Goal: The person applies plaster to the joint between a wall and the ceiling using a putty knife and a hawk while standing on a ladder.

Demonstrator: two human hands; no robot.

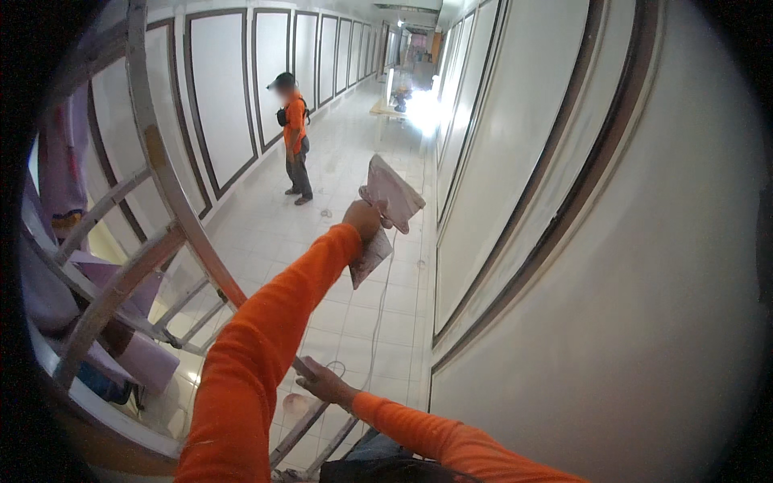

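Orange sleeves fill my head view. My left hand (364, 219) is raised, its grip clamped on the handles of two flat plaster-smeared trowels (388, 211), held high above the tiled floor (338, 314) beside the white wall (612, 266). My right hand (320, 381) wraps a scaffold bar (299, 367) lower down. I judge that if that hold slips, I could lose balance; a loosened trowel could drop toward the person in orange (295, 137) standing well apart. I see no containers.
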